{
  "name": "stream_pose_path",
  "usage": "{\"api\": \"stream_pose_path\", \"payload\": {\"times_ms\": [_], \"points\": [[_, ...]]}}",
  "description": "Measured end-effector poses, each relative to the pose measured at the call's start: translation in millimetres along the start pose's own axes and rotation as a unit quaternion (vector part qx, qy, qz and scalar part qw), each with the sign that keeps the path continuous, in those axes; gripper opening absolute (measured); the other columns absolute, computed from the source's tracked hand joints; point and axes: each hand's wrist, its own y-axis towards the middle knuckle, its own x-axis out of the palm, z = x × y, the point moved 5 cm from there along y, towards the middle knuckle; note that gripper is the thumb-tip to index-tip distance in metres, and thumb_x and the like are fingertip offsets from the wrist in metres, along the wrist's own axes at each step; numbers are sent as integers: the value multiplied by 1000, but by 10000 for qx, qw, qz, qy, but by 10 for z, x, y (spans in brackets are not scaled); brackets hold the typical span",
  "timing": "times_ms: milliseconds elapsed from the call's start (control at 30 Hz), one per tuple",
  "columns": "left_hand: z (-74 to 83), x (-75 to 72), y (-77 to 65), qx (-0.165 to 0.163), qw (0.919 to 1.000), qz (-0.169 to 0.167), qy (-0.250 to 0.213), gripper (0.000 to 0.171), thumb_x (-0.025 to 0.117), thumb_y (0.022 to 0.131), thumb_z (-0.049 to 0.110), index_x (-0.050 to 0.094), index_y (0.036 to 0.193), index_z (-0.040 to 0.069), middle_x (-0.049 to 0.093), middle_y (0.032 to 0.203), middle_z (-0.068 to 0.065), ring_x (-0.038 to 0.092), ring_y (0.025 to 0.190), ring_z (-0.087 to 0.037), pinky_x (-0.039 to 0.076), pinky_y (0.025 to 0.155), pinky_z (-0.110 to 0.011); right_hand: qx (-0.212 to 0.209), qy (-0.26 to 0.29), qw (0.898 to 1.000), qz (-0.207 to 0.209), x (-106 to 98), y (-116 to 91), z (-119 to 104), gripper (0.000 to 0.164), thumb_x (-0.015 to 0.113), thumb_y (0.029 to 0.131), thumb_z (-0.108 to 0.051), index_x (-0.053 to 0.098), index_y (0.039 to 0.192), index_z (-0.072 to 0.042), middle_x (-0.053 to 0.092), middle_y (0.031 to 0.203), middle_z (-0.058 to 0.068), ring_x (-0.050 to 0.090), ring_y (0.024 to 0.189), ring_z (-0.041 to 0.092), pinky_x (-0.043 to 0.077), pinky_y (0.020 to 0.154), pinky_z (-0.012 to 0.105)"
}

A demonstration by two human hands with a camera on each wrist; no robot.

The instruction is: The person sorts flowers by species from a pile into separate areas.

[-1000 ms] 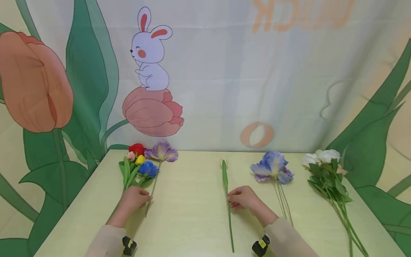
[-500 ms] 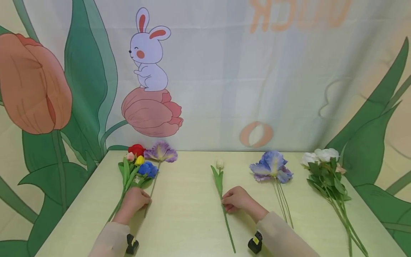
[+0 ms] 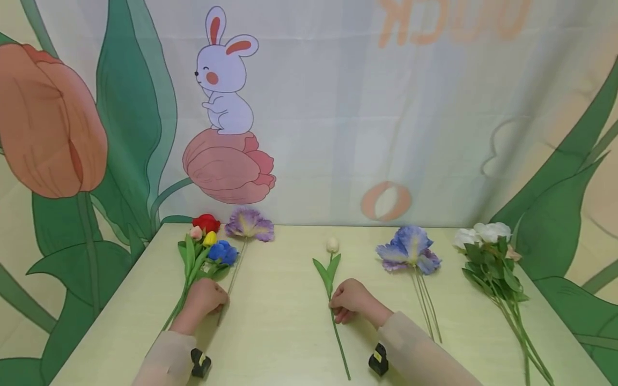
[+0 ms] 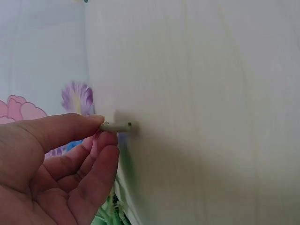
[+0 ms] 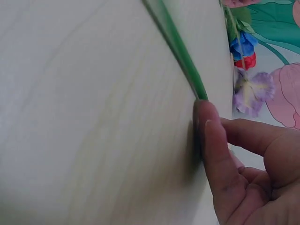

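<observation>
Right grip (image 3: 355,301) pinching white tulip (image 3: 332,245), leaves (image 3: 323,274) now spread

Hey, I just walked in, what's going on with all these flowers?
A person is working with both hands at a table. Their left hand pinches a purple flower by its stem, next to a mixed bunch. Their right hand pinches a white tulip the same way. Farther right lie blue-purple flowers and a leafy bunch with white blooms.
</observation>
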Motion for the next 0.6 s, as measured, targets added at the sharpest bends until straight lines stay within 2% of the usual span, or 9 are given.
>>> {"api": "stream_pose_path", "payload": {"times_ms": [133,233,333,467,600], "points": [[126,-27,-42,167,9998,-58,21,14,65,80,4,69,67,1,56,52,1,48,51,-11,38,52,-23,-21,-56,10000,-10,-11,-2,-1,11,67,88,-1,67,78,2,66,63,10,65,50,14,58,51,29],[211,-38,-69,25,9996,-201,-203,12,66,87,6,74,87,-2,64,63,-2,54,59,-13,44,56,-23,-44,-6,10000,53,-44,-25,-2,11,67,89,-4,67,80,1,67,65,10,65,51,14,58,53,29],[300,-43,-114,-91,9984,-285,-488,16,67,90,9,73,98,-4,68,74,-6,59,65,-14,52,60,-24,-193,144,9996,143,-109,-74,-55,11,65,92,-8,67,87,1,69,74,11,67,57,14,59,56,31],[472,-32,-206,150,9946,-157,-1015,16,69,90,9,72,98,-4,71,79,-8,62,66,-13,58,65,-27,-849,367,9955,211,-210,-170,-276,22,62,94,-12,65,109,4,69,95,17,70,75,19,61,68,34],[696,15,-326,401,9851,35,-1669,14,70,89,8,72,96,-3,72,79,-9,66,66,-16,60,65,-28,-1550,734,9845,354,-275,-301,-578,33,61,96,-14,59,122,5,65,110,20,67,90,20,61,79,38]]}}
